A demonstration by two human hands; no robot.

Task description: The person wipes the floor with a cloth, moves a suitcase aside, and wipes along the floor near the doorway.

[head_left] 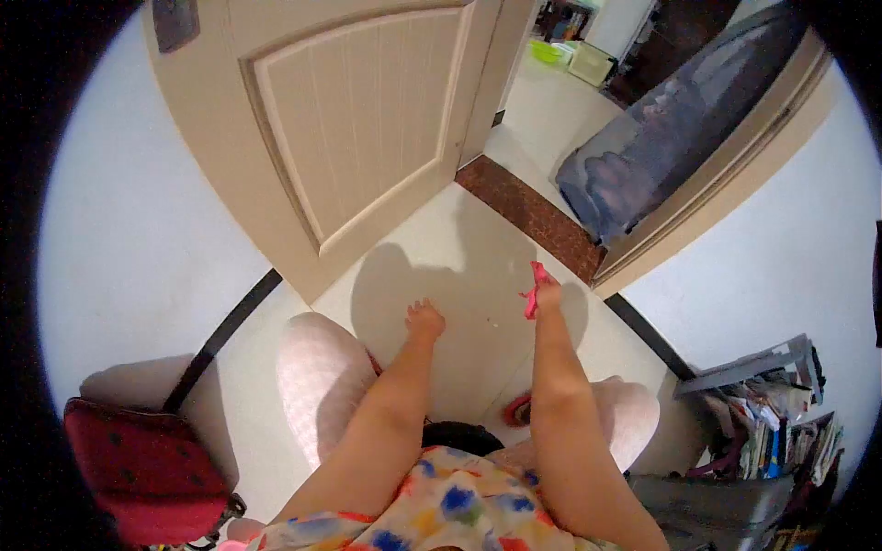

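Above the pale floor [473,225], my left hand [424,319] is held out with its fingers spread and nothing in it. My right hand [548,294] is closed on a crumpled pink cloth [534,303], whose ends stick out above and to the left of the fingers. The two hands are apart, with bare floor between them. Small light specks lie on the floor between the hands. My knees are bent on both sides of my arms.
A beige door [367,119] stands open ahead. Beyond a brown threshold [533,216] hangs a dark grey patterned cloth [643,165]. A red bag [147,468] is at lower left; a bin of papers and magazines [772,432] is at lower right.
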